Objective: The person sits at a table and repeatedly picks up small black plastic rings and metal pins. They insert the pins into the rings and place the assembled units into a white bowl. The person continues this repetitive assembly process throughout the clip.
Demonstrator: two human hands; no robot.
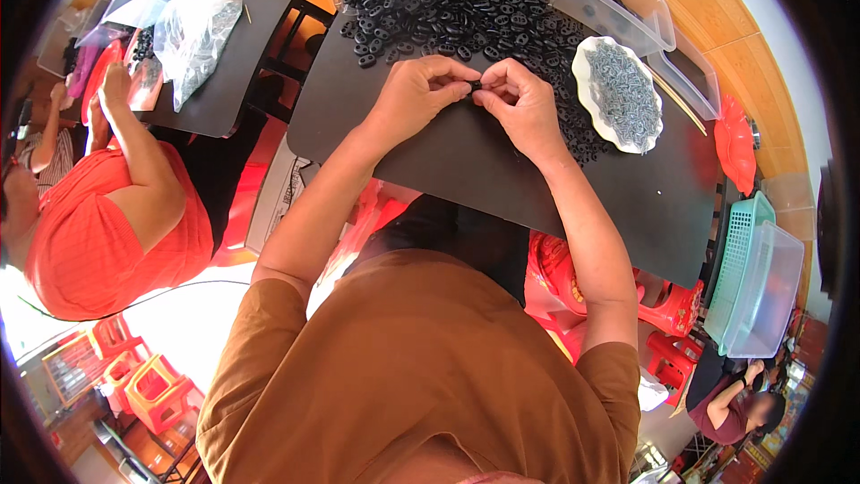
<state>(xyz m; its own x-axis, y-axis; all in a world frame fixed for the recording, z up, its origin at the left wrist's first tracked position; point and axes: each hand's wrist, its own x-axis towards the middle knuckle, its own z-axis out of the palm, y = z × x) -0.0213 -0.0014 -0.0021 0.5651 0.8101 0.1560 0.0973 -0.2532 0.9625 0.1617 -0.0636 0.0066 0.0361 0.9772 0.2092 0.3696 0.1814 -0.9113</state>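
Note:
Between the fingertips of both hands is a small black plastic piece (475,86), mostly covered by the fingers. My left hand (419,91) pinches it from the left, thumb against forefinger. From the other side my right hand (525,106) grips it the same way. Just beyond my hands lies a big heap of black oval plastic pieces with two holes each (448,4). Right of my right hand stands a white scalloped dish (582,67) filled with small silvery metal parts (629,97), too small to make out exactly.
Clear plastic bins (658,22) stand at the back right of the dark table (663,215). A red dish (735,145) and a teal basket (742,237) are farther right. At left, a co-worker in red (116,224) sits by another table with a clear bag (197,36).

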